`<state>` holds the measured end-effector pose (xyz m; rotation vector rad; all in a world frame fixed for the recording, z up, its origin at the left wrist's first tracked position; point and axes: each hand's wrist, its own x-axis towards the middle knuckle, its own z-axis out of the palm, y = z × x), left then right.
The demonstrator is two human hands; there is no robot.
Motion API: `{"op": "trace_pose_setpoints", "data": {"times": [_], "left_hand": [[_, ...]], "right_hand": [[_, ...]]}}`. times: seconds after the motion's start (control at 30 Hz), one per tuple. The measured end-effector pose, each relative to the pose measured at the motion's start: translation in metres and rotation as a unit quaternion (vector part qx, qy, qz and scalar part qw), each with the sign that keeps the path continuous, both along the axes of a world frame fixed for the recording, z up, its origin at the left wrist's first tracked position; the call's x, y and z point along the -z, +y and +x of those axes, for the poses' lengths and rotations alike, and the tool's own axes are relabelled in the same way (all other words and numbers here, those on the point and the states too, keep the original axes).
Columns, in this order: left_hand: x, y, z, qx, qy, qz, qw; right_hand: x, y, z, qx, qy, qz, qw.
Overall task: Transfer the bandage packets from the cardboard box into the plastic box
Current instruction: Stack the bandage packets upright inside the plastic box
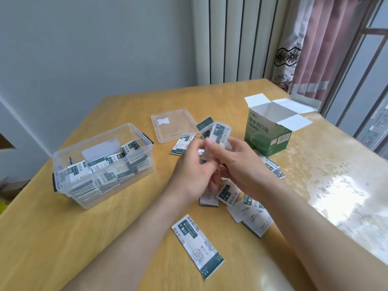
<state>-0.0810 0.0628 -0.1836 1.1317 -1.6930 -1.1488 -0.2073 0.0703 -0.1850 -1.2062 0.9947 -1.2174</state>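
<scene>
A green cardboard box (pixel 267 135) stands open at the right of the table, flaps up. A clear plastic box (pixel 100 164) at the left holds several white and dark green bandage packets. Between them, above the table, my left hand (pixel 189 173) and my right hand (pixel 235 162) are together and hold a blurred bunch of bandage packets (pixel 218 134) upright, fingers curled around it. More loose packets (pixel 228 193) lie under and around the hands, and a long folded strip of packets (pixel 196 244) lies nearer to me.
The plastic box's clear lid (pixel 174 126) lies flat behind the hands with a small white shape on it. A shiny plastic cover (pixel 336 185) spans the table's right side. A wall, a radiator and a curtain stand behind the table.
</scene>
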Motion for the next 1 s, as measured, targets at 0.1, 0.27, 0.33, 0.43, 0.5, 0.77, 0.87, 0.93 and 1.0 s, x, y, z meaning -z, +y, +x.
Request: {"op": "trace_pose_setpoints", "data": {"times": [0.1, 0.27, 0.33, 0.43, 0.5, 0.77, 0.87, 0.93, 1.0], "left_hand": [[-0.005, -0.008, -0.007, 0.021, -0.157, -0.022, 0.987], [-0.016, -0.034, -0.015, 0.015, -0.373, -0.066, 0.925], [-0.013, -0.042, -0.024, 0.056, -0.429, -0.047, 0.9], [-0.011, -0.048, -0.037, 0.071, -0.445, -0.035, 0.892], [-0.014, -0.052, -0.043, 0.074, -0.391, 0.011, 0.917], [-0.005, -0.05, -0.028, -0.112, -0.128, 0.022, 0.985], [-0.014, -0.039, -0.009, -0.127, 0.03, 0.054, 0.99], [-0.017, -0.028, 0.0, -0.099, 0.1, 0.081, 0.987], [-0.013, -0.019, 0.007, -0.072, 0.098, 0.09, 0.988]], "right_hand": [[-0.003, -0.003, -0.008, 0.134, 0.112, -0.061, 0.983], [-0.002, -0.016, -0.043, 0.263, 0.321, -0.09, 0.905], [0.002, -0.019, -0.05, 0.252, 0.397, -0.074, 0.879], [0.006, -0.019, -0.052, 0.244, 0.441, -0.071, 0.861], [0.006, -0.018, -0.052, 0.245, 0.467, -0.055, 0.848], [-0.008, -0.012, -0.044, 0.218, 0.033, 0.026, 0.975], [-0.011, -0.01, -0.037, 0.208, -0.137, 0.096, 0.964], [-0.009, -0.009, -0.028, 0.17, -0.145, 0.124, 0.967], [-0.005, -0.006, -0.014, 0.1, -0.117, 0.118, 0.981]]}}
